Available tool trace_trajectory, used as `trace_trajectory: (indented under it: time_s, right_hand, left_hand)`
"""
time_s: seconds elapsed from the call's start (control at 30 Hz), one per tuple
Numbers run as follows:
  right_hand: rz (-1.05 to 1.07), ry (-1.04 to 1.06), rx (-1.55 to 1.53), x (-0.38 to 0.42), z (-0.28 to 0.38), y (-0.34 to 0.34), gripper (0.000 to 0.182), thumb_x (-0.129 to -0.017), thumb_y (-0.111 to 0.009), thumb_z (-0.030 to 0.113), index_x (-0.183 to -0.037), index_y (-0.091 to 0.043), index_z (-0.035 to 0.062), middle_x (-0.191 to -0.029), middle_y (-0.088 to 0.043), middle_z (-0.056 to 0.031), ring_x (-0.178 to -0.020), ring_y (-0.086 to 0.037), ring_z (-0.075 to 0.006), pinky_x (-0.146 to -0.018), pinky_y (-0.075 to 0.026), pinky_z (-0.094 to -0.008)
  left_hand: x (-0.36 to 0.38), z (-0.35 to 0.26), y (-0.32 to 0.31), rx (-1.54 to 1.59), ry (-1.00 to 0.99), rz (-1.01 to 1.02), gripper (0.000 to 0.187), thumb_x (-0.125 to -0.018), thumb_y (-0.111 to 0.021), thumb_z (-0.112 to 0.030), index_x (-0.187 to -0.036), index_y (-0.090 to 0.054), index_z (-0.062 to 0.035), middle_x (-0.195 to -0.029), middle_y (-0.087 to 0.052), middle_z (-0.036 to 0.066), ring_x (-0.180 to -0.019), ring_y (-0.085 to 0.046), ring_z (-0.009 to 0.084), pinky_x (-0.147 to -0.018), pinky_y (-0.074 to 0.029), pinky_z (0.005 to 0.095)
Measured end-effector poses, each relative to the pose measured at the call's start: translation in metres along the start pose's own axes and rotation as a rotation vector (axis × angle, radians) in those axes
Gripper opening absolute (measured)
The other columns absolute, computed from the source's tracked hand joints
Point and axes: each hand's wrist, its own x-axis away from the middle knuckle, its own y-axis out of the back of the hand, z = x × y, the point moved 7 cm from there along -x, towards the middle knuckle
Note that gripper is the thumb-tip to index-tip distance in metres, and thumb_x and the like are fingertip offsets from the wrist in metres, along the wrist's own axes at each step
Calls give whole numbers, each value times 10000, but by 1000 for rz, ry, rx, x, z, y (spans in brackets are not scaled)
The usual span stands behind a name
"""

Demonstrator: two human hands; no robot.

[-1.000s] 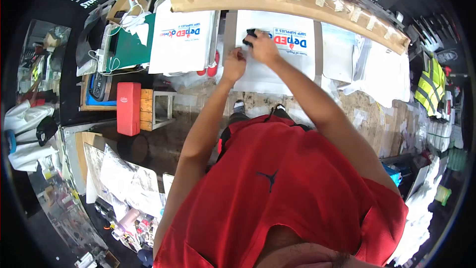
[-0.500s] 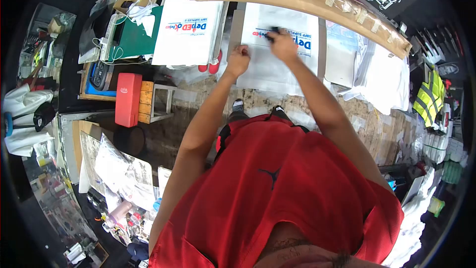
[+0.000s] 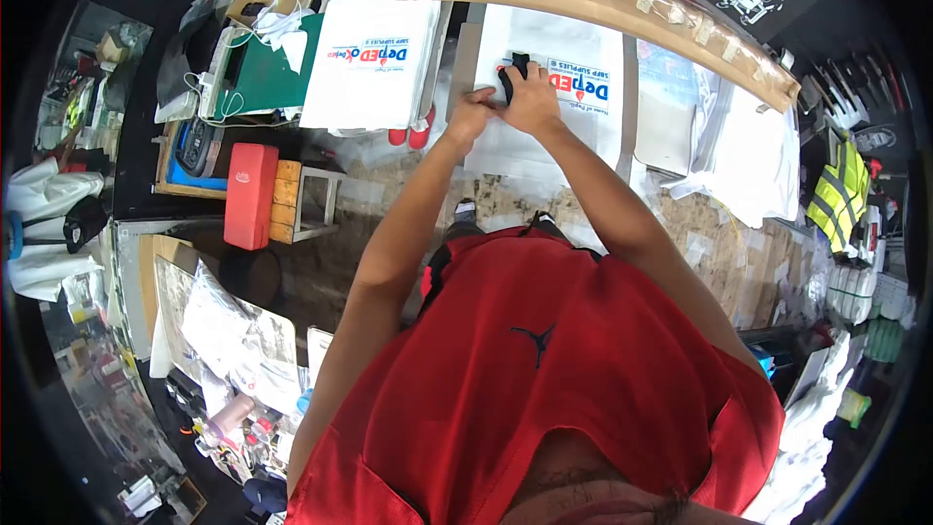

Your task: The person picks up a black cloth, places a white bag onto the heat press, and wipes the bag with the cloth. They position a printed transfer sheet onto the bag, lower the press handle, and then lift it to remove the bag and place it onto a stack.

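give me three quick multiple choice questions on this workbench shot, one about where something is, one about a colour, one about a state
1. Where is the right hand?
A. on the printed white bag
B. on the red case
C. on the green mat

2. What colour is the case on the wooden stool?
A. blue
B. red
C. yellow

3. How is the right hand?
A. flat and open
B. closed on a small black tool
C. hanging at the side

Answers: 1 A, it rests on the printed white bag beside the left hand. 2 B, the case is plainly red. 3 B, its fingers wrap the small black tool over the print.
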Motion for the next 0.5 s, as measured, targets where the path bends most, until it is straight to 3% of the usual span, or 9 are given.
trace_trajectory:
  time_s: [0.07, 0.13, 0.27, 0.33, 0.43, 0.5]
  right_hand:
    - [-21, 6, -31, -5, 1, -7, 591, -756, -754, 427, -1226, -578, 115, -1192, -516, -205, -1112, -513, -404, -888, -500, -486]
    - [-1, 19, -65, -8, -7, -11, 491, -800, -719, 353, -1211, -585, 119, -1187, -517, -210, -1088, -535, -405, -867, -512, -485]
    - [-67, -13, -112, -10, -17, -18, 414, -828, -684, 286, -1193, -591, 116, -1186, -519, -221, -1068, -556, -413, -858, -517, -496]
    - [-229, -85, -177, -8, -38, -7, 371, -866, -648, 298, -1186, -593, 120, -1165, -553, -229, -1047, -579, -432, -862, -520, -500]
    - [-384, -329, -326, 1, -113, 1, 413, -863, -624, 313, -1203, -604, 78, -1112, -575, -273, -1008, -596, -451, -879, -508, -484]
    - [-326, -585, -461, 22, -182, 16, 365, -867, -591, 312, -1138, -654, 77, -1047, -663, -252, -988, -628, -423, -857, -505, -466]
  left_hand:
    - [1, 1, -3, 113, 3, 66, 545, -787, -584, 5, -1331, -565, -30, -1150, -608, 69, -1082, -541, 188, -964, -413, 277]
    - [-1, 1, -1, 17, -48, 0, 596, -756, -613, 10, -1346, -541, -34, -1147, -586, 114, -1111, -534, 209, -962, -418, 306]
    - [4, 2, 4, -12, -65, -77, 581, -773, -637, -21, -1345, -537, -35, -1231, -539, 109, -1166, -487, 204, -965, -415, 310]
    - [7, 1, 2, -69, -65, -67, 559, -795, -679, -76, -1335, -541, -35, -1234, -537, 92, -1156, -490, 200, -969, -406, 304]
    - [15, -6, 2, -64, -60, -38, 557, -805, -714, -129, -1328, -545, -36, -1249, -543, 93, -1165, -486, 202, -981, -390, 291]
    - [10, 1, 5, -29, -74, 0, 559, -808, -721, -144, -1327, -545, -36, -1254, -545, 95, -1168, -484, 201, -988, -383, 290]
